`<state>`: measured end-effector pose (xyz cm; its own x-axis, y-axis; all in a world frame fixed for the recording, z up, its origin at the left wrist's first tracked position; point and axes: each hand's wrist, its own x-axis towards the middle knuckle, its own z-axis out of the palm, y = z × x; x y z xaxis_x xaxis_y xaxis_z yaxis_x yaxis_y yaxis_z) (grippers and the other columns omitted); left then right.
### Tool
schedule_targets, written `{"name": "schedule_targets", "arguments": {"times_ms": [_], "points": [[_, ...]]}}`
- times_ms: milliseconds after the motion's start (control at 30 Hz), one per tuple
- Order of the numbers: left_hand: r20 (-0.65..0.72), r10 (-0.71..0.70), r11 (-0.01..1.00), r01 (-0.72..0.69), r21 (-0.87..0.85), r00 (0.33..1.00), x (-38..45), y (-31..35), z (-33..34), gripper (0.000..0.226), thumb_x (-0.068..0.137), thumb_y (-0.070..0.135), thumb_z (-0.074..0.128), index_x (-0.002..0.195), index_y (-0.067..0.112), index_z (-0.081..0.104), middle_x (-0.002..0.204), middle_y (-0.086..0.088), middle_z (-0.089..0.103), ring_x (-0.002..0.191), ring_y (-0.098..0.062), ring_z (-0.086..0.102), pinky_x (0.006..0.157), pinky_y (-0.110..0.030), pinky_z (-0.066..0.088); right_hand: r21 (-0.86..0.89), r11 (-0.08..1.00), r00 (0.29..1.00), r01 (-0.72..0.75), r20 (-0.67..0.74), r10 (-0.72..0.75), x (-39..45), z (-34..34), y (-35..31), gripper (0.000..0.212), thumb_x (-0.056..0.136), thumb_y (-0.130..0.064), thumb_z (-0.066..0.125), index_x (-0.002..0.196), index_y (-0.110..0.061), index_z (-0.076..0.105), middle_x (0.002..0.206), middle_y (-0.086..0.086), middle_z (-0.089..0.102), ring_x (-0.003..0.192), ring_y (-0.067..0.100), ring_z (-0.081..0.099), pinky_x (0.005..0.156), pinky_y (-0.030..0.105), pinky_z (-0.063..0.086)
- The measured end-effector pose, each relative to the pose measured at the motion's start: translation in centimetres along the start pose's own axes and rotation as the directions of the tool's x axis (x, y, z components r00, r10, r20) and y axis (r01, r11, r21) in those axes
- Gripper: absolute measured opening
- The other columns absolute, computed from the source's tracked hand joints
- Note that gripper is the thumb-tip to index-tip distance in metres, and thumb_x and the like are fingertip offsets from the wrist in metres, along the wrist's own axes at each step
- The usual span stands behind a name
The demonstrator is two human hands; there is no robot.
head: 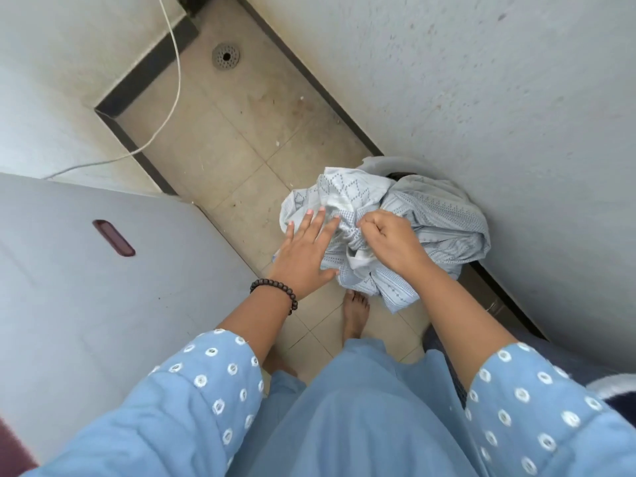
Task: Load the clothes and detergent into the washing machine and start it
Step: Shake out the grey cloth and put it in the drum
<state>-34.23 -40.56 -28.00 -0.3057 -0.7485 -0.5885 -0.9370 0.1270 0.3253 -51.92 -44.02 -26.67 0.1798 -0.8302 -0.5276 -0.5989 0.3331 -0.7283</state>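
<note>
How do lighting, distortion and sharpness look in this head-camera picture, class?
Head view: soft, even daylight with no hard shadows or glare; wide-angle bending curves the washing machine lid and wall; the patterned cloth and hands are fairly sharp, the sleeves at the bottom edge slightly soft.

— What's that white container (389,163) behind the bundled cloth (430,215)?

— Can't say. The cloth covers nearly all of it; only a pale rim and a dark patch inside show.

— And the grey appliance (86,287) on the left?

— Cut off by the edge, so I can't tell its front or controls.

— The right hand (389,242)?

— Its fingertips are buried in the folds. One bare foot (356,315) is half hidden under the cloth, the other under the sleeve.
</note>
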Motion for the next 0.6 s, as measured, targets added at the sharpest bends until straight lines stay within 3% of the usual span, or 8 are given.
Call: {"name": "schedule_targets", "arguments": {"times_ms": [100,200,300,500,600], "points": [[-0.023,0.006,0.999,-0.007,-0.041,1.000,-1.0,1.2,-1.4,0.100,0.086,0.044,0.067,0.155,0.028,-0.004,0.164,-0.003,-0.009,0.151,-0.021,-0.010,0.122,-0.045,-0.004,0.098,0.995,1.000,0.011,-0.003,-0.011,-2.6,-1.7,-2.0,0.030,0.092,-0.009,0.044,0.062,-0.005,0.046,0.059,0.001,0.047,0.053,0.010,0.037,0.053,0.027,0.033],[-0.071,0.000,0.993,-0.008,-0.114,0.997,-2.8,2.1,-2.7,0.109,0.082,0.045,0.072,0.154,0.030,-0.009,0.164,-0.001,-0.009,0.151,-0.020,-0.009,0.120,-0.042,-0.006,0.148,0.988,0.997,0.035,-0.080,-0.023,-4.9,-4.1,-3.9,0.035,0.092,-0.009,0.043,0.058,-0.014,0.040,0.053,-0.008,0.036,0.049,0.004,0.031,0.048,0.020,0.027],[-0.123,-0.011,0.987,-0.009,-0.162,0.992,-4.6,3.0,-4.0,0.111,0.082,0.040,0.073,0.153,0.031,-0.012,0.164,0.002,-0.008,0.151,-0.017,-0.010,0.119,-0.038,-0.006,0.180,0.980,0.986,0.087,-0.156,-0.058,-7.0,-6.7,-6.2,0.039,0.092,-0.009,0.042,0.055,-0.019,0.032,0.051,-0.009,0.031,0.049,0.005,0.028,0.049,0.025,0.024],[-0.206,-0.134,0.962,0.078,-0.262,0.969,-8.2,3.9,-6.7,0.112,0.081,0.034,0.076,0.154,0.028,-0.008,0.164,0.000,-0.005,0.151,-0.017,-0.007,0.121,-0.040,-0.004,0.355,0.908,0.946,0.224,-0.301,-0.116,-11.7,-12.6,-10.9,0.031,0.076,-0.016,0.040,0.066,0.013,0.043,0.060,0.005,0.038,0.059,0.015,0.036,0.056,0.031,0.028],[-0.163,-0.136,0.962,0.091,-0.258,0.977,-9.6,4.7,-7.9,0.109,0.081,0.035,0.076,0.155,0.025,-0.002,0.164,-0.002,-0.003,0.151,-0.019,-0.008,0.120,-0.041,-0.004,0.475,0.834,0.920,0.281,-0.381,-0.093,-14.3,-15.5,-13.7,0.024,0.070,-0.013,0.039,0.060,0.009,0.042,0.054,0.005,0.033,0.052,0.013,0.031,0.047,0.025,0.025]]}}
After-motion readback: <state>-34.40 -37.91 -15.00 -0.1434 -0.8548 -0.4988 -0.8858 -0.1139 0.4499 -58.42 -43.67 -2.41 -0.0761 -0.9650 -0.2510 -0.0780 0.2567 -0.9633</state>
